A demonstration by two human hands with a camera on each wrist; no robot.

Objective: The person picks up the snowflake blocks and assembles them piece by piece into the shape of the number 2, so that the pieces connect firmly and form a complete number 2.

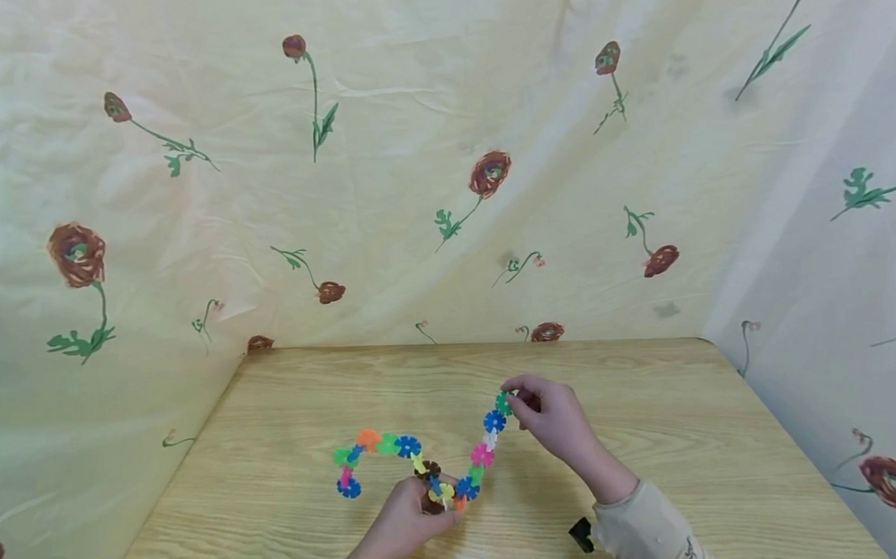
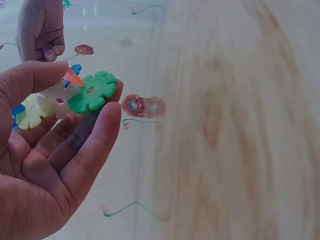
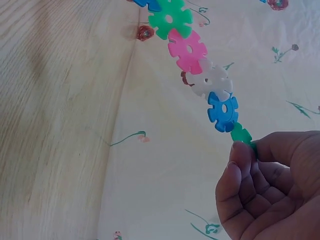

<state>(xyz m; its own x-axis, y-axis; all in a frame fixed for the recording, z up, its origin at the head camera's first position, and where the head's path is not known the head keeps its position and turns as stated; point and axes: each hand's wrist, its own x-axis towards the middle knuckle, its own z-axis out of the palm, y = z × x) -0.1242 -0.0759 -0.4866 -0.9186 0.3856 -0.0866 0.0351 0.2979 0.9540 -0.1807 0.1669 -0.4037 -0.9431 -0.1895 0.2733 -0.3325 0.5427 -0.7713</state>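
A curving chain of interlocked, flower-shaped plastic discs (image 1: pixel 482 454) in blue, green, pink, orange, yellow, white and brown spans both hands above the table. My left hand (image 1: pixel 409 519) holds its middle from below, thumb and fingers around several discs. In the left wrist view, a green disc (image 2: pixel 95 91) and a whitish disc (image 2: pixel 59 100) lie between that thumb and the fingers. The chain's left part arcs out past the hand, down to a blue disc (image 1: pixel 349 488). Raised at the other end, my right hand (image 1: pixel 555 416) pinches the green end disc (image 3: pixel 242 134) between thumb and fingertip.
The wood-grain table (image 1: pixel 295 394) lies below the hands. A small black object (image 1: pixel 581 535) is beside the right sleeve (image 1: pixel 646 525). Pale cloth (image 1: pixel 400 215) printed with red flowers hangs behind the table and on both sides.
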